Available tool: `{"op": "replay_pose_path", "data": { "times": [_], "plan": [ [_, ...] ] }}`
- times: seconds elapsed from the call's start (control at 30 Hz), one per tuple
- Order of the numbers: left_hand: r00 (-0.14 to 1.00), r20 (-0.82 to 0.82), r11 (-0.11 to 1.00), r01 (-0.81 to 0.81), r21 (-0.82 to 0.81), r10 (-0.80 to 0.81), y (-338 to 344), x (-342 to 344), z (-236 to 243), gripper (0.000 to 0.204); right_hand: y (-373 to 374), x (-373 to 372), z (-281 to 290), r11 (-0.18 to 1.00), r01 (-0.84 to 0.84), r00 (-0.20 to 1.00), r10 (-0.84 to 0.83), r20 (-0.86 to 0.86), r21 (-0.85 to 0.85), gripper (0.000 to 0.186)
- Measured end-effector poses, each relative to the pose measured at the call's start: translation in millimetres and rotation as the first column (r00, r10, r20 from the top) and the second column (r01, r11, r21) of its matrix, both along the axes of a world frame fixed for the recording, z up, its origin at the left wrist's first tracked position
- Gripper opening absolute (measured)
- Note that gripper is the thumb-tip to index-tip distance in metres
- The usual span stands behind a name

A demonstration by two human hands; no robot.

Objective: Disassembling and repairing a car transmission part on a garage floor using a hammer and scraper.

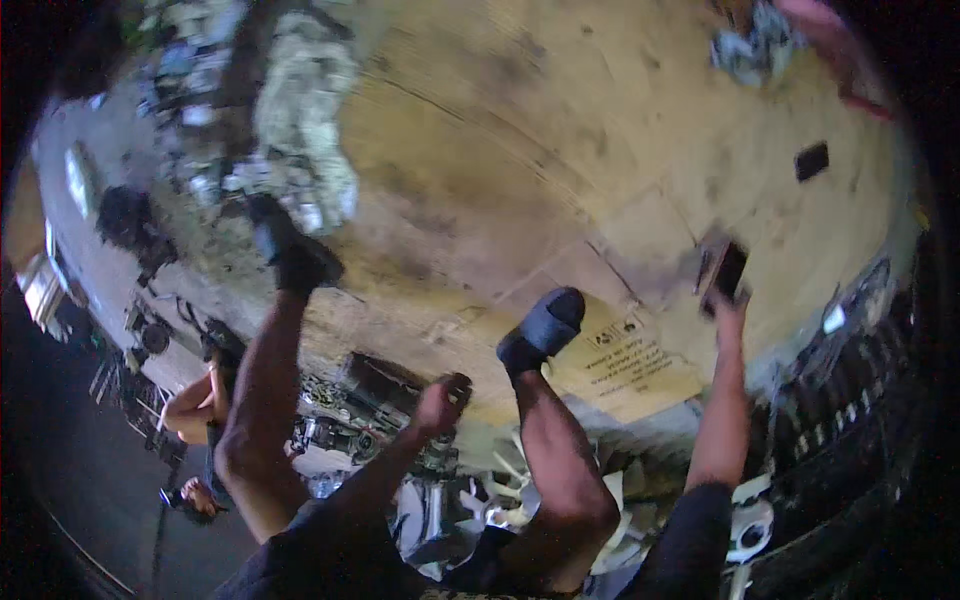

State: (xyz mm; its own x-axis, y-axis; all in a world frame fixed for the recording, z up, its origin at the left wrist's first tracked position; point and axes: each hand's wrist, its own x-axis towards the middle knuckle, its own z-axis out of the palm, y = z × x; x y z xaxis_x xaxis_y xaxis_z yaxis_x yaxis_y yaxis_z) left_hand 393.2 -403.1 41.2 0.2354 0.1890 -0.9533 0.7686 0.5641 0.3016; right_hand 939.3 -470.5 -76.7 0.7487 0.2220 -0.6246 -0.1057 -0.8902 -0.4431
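Note:
My right hand (724,299) is closed round a dark rectangular block (731,268) with a brownish side, held out over the right part of the cardboard (480,150). Blur hides what kind of block it is. My left hand (441,404) is above the near edge of the cardboard, beside greasy machine parts (350,435). Its fingers look curled in, their tips dark, and whether anything is in them I cannot make out. Between my hands, a dark slide sandal (552,322) on my right foot stands on the printed cardboard. My left foot's sandal (300,258) is farther left.
A small dark flat piece (812,161) lies at the far right, with a crumpled rag (752,48) beyond it. Pale rubble (305,110) is heaped at the far left. Fan blades (515,495) and metal parts (750,528) crowd near me. Another person (200,410) is at the left.

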Motion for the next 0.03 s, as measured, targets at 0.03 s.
{"op": "replay_pose_path", "data": {
  "times": [0.03],
  "plan": [
    [0.998,0.062,0.994,0.001,0.106,-0.008,-3.9,-5.4,14.6,0.023,41.5,-8.3,8.7,0.999,-0.033,0.999,0.034,-0.018,0.041,0.081]
  ]
}}
